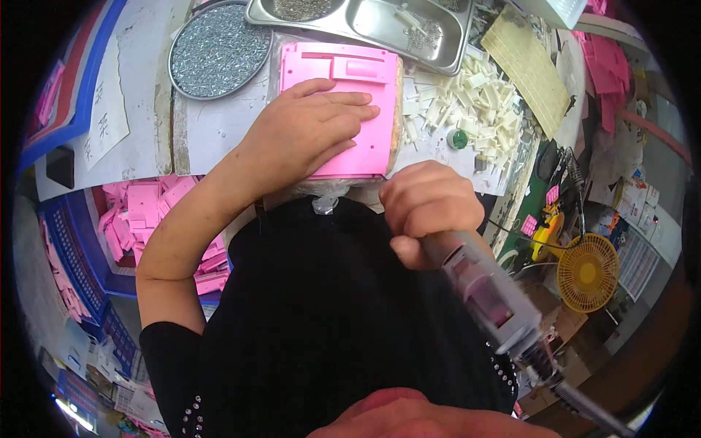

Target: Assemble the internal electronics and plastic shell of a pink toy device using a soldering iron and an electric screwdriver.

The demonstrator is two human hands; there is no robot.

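A flat pink plastic panel [381, 142] lies in front of me on a padded block in clear wrapping. Near its far edge are a long slot and a raised pink rectangular piece [361, 69]. My left hand [310, 128] rests on the panel, palm down with its fingers stretched toward the right. Wrapped round a grey corded electric screwdriver [491, 292], my right hand [434, 201] is beside the panel's near right corner. The tool's thin bit reaches toward that corner; whether it touches a screw I cannot tell.
A round tray of small screws [219, 51] stands far left, beside a metal compartment tray [372, 25]. Loose white plastic parts [475, 109] and a small green-topped container [457, 139] lie right. A blue crate [117, 281] holds pink pieces; a yellow fan [588, 274] stands right.
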